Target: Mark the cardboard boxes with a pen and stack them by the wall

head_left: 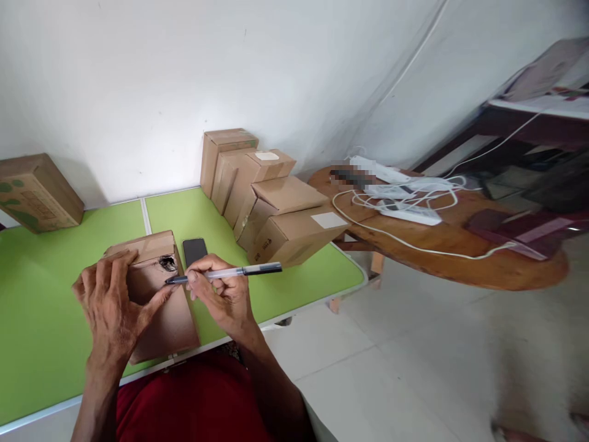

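Head view: pen (225, 273) crosswise, tip (169, 281) leftward

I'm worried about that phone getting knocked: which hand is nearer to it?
The right hand: holding the pen, it is just on the near side of the phone. The left hand is farther off to the left, resting on the cardboard box.

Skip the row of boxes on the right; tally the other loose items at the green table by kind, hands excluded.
Boxes: 2 (one under the left hand, one at far left)
Pen: 1 (in the right hand)
Phone: 1
Total: 4
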